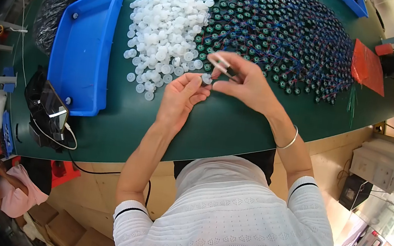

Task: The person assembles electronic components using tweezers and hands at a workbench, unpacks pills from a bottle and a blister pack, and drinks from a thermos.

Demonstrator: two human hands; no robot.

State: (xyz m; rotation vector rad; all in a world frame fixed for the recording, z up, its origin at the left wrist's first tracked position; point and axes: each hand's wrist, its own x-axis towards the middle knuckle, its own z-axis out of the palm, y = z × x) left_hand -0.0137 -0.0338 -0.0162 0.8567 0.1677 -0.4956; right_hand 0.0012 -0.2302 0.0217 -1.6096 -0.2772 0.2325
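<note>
My left hand pinches a small round part between thumb and fingertips, just past the table's near edge. The part has a whitish top and a darker side; its details are too small to tell. Close by on the right, my right hand curls around a pale, thin, two-pronged tool that looks like tweezers. The right fingertips come close to the part, but I cannot tell whether they touch it. Beyond my hands lie a pile of translucent white plastic discs and many round green-and-black parts with wires.
A blue tray on the left holds a few small pieces. Beside it are a phone with a cable and plastic bags. Red sheeting lies at the table's right end. Another person sits at lower left.
</note>
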